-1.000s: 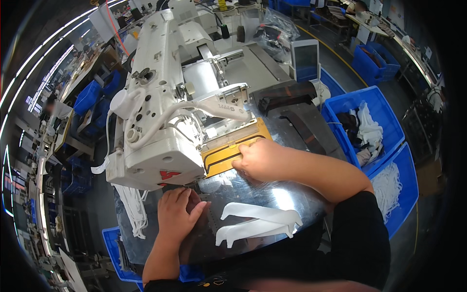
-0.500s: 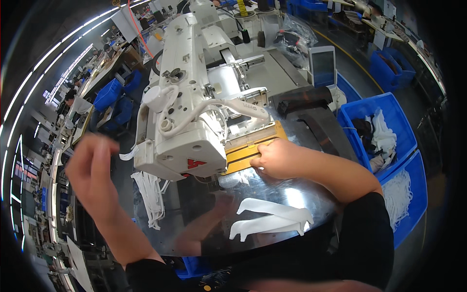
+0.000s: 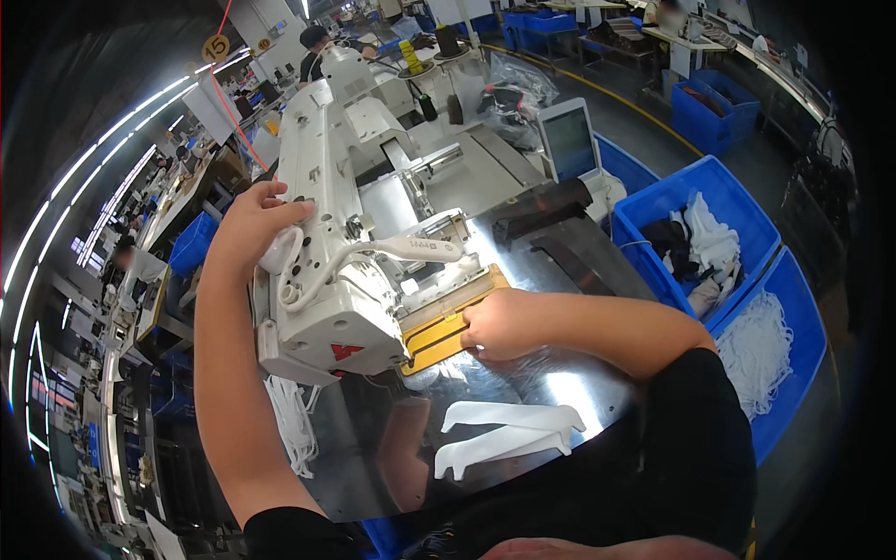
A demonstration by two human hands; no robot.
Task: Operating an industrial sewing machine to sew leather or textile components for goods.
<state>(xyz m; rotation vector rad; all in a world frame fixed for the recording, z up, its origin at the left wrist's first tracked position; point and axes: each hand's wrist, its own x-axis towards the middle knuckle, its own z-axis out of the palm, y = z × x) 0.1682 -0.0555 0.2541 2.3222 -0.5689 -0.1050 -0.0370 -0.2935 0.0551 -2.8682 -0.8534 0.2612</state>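
Note:
An industrial sewing machine (image 3: 322, 308) with a white head stands before me. My left hand (image 3: 257, 222) is at the top of the head, thumb stretched out beside a small dark knob and fingers bent but apart; nothing shows in its grasp. My right hand (image 3: 504, 325) is closed on the right end of a flat yellow slotted plate (image 3: 439, 343) under the front of the head; its fingertips are partly hidden. Nearer to me, several white curved fabric pieces (image 3: 504, 443) lie overlapping on the shiny metal table (image 3: 373, 481).
White strips (image 3: 294, 425) hang at the table's left edge. Blue bins with white and dark cloth (image 3: 714, 243) and white cords (image 3: 761, 355) stand at right. A screen (image 3: 567, 140) stands behind the table, and cones of thread (image 3: 411, 58) stand at the back.
My left hand has moved right and up from beside the machine to the top of its head. My right hand stays on the yellow plate. The whole view has shifted.

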